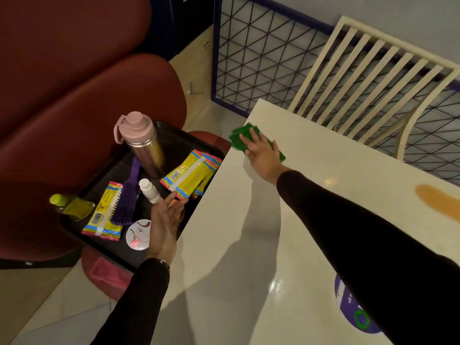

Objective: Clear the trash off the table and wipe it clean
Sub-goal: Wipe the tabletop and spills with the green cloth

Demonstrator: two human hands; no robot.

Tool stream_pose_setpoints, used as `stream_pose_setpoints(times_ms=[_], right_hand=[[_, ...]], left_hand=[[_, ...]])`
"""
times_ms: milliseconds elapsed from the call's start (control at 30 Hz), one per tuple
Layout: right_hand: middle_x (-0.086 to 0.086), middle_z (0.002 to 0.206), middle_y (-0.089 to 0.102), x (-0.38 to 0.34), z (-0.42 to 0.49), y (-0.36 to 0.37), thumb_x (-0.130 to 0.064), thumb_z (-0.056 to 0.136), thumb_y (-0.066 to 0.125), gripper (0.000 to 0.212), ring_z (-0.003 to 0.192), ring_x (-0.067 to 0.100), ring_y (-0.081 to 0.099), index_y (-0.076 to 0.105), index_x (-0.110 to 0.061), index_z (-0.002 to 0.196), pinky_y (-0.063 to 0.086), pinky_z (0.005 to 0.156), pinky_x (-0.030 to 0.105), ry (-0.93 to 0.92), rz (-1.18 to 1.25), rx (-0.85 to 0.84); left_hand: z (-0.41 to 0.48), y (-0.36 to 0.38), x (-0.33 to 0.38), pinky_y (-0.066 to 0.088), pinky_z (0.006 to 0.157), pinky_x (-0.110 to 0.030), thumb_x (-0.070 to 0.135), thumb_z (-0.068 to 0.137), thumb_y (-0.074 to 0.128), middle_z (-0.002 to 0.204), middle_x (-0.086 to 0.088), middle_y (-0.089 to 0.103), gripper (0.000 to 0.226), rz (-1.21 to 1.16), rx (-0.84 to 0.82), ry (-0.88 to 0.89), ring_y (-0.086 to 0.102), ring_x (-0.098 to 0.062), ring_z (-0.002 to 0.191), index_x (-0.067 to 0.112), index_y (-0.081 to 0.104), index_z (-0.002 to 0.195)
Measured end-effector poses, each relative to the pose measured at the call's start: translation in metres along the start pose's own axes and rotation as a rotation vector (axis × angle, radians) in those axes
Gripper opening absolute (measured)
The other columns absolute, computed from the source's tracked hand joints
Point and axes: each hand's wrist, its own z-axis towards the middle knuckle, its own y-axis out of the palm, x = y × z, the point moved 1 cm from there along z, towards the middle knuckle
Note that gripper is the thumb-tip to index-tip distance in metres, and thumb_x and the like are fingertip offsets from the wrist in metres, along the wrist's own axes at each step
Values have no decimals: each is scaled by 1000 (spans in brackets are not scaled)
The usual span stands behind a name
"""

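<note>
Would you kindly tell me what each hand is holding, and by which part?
The right hand presses flat fingers on the middle of the green wiping cloth; the left hand is open, gripping nothing.

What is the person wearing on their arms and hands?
Long, snug dark sleeves cover both arms to the wrists: the left sleeve and the right sleeve. The left hand and right hand are bare, without gloves.

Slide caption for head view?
Right hand presses green cloth on white table; left hand open over loaded black tray.
</note>
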Motion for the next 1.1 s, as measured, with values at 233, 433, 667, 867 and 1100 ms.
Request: stream_pose_setpoints(times_ms=[233, 433, 667, 867, 1100], right_hand=[[2, 156, 22, -46, -94, 32, -32, 87, 25, 57, 142, 24, 25, 33, -34, 143, 19, 110, 51, -146, -59, -34], [-14, 152, 30, -88, -256, 99, -46, 95, 27, 43, 138, 13, 33, 29, -49, 138, 16, 111, 49, -625, -328, -237], [-7, 153, 29, -50, -126, 51, -25, 86, 40, 55, 139, 19, 30, 36, -42, 138, 31, 108, 51, -565, -178, 1], [-4, 159, 6, 7, 28, -1, -16, 98, 35, 53, 146, 22, 5, 25, -36, 146, 1, 114, 53, -122, 20, 19], [1, 159, 1, 60, 107, -33, -18, 100, 30, 52, 146, 25, -4, 16, -30, 149, -3, 114, 55, 136, 59, 46]], left_hand=[[1, -3, -3, 29, 114, -39, 35, 101, 24, 116, -8, 61, 44, 54, 85, 79, 48, -23, 128, 16, 50, 132], [10, -12, 5, 31, 105, -37, 51, 80, 52, 104, -4, 68, 47, -43, 4, -68, 43, -26, 130, 19, 57, 113], [49, 48, 15, 27, 105, -40, 36, 100, 29, 141, -7, 47, 43, 319, -46, 41, 40, -24, 133, 17, 46, 134], [74, 121, 7, 52, 67, -16, 46, 95, 42, 91, 3, 72, 34, 340, -75, 26, 68, -2, 77, 21, 65, 99], [115, 122, -11, 23, 117, -37, 80, 70, 50, 138, 19, 43, 69, 596, -210, 137, 35, -3, 132, 42, 47, 128]])
